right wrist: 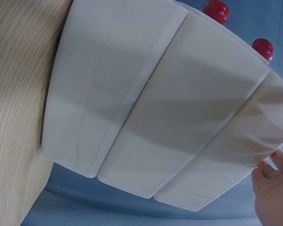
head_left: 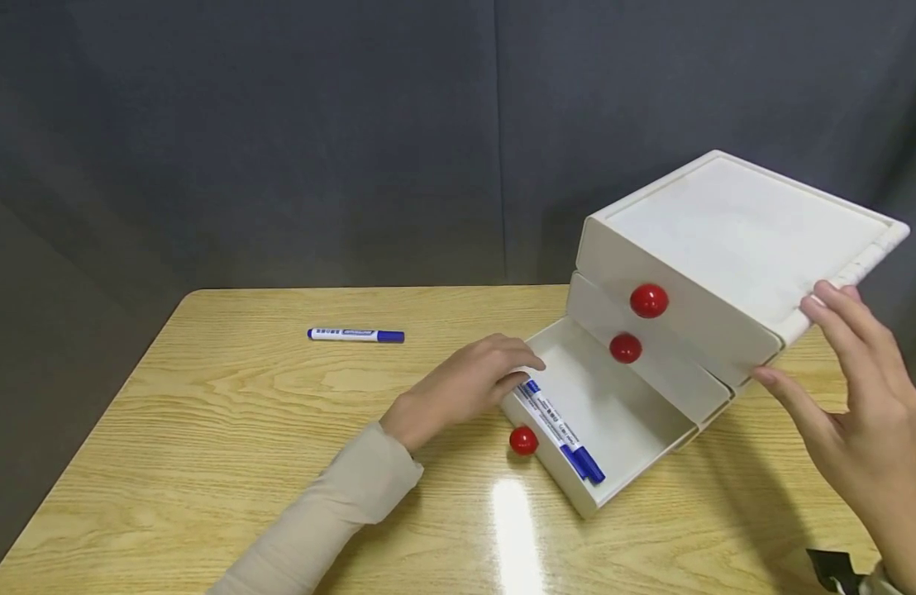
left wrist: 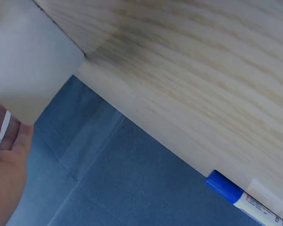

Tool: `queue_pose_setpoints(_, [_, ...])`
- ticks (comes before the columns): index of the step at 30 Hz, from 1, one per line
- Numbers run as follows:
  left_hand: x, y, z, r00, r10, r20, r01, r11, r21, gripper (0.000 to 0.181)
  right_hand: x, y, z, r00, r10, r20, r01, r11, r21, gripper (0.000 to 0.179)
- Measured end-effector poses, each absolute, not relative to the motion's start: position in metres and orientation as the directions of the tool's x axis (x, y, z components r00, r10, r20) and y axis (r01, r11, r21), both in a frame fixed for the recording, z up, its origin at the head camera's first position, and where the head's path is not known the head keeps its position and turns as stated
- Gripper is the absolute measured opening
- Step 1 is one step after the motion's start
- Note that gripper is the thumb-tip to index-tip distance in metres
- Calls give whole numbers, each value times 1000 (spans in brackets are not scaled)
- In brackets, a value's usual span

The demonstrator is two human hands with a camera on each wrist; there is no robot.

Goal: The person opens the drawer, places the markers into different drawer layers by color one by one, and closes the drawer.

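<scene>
A white drawer unit (head_left: 748, 240) with red knobs stands on the table at the right, its bottom drawer (head_left: 622, 413) pulled out. Inside that drawer, two white markers (head_left: 555, 421) with blue caps lie side by side along the front panel. My left hand (head_left: 476, 376) is at the left end of the drawer front, fingers bent over the rim near the markers' ends; nothing shows in its grasp. My right hand (head_left: 860, 397) rests on the unit's top right edge, its thumb at the front corner. In the right wrist view, the unit's side (right wrist: 179, 103) shows beside that hand.
Another blue-capped marker (head_left: 354, 335) lies apart on the wooden table (head_left: 242, 430), to the left and farther back. Both upper drawers, with knobs (head_left: 648, 301), are closed. A dark curtain (head_left: 317, 149) hangs behind the table's far edge.
</scene>
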State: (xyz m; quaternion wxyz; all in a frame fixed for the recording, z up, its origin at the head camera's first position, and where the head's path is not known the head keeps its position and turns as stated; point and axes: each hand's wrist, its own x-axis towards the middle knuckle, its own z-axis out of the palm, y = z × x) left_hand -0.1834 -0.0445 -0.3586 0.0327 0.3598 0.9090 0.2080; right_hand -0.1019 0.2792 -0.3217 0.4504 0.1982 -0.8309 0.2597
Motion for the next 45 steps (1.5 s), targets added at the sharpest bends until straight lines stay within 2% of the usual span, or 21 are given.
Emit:
queue_pose_setpoints(16, [-185, -66, -358, -762, 637, 120, 611, 645, 459, 35, -100, 274, -319, -488, -79, 869, -588, 765, -261, 78])
queue_pose_setpoints(27, [-189, -82, -358, -798, 579, 168, 558, 603, 571, 34, -101, 274, -319, -482, -79, 872, -591, 764, -258, 78])
queue_pose_setpoints(45, [-198, -110, -361, -812, 551, 191, 554, 625, 551, 35, -102, 280, -321, -514, -93, 853, -560, 790, -251, 80])
